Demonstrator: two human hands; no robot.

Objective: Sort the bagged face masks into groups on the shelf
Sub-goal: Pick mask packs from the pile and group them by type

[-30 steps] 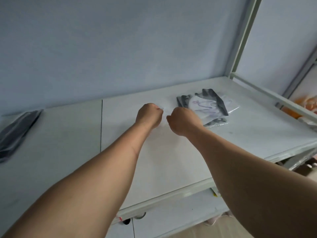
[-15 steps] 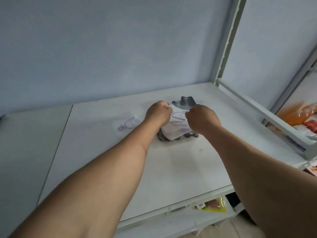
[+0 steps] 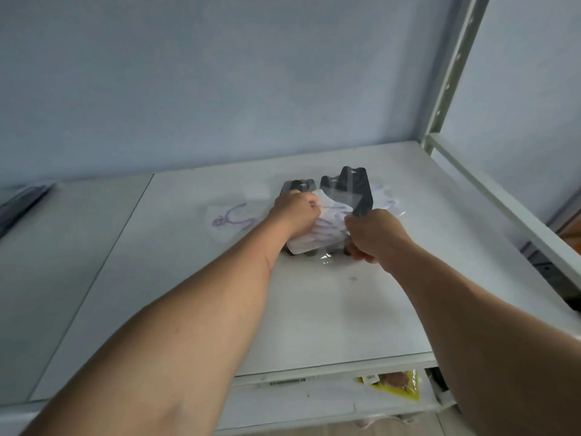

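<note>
A small pile of bagged face masks lies at the back right of the white shelf. My left hand grips a white bagged mask with purple loops at the pile's left side. My right hand holds a black bagged mask, tilted up off the pile. Another black mask shows behind my left hand. One white mask with purple loops in a clear bag lies flat alone, left of the pile. A dark bagged mask sits at the far left edge.
A pale metal upright and side rail bound the shelf on the right. The blue wall closes the back. A seam splits the shelf into two boards. Below the front edge lies a yellow packet on a lower shelf.
Both hands moved right from the shelf's middle to the pile, leaving one white mask lying flat. They took hold of masks, and the right hand raised a black one.
</note>
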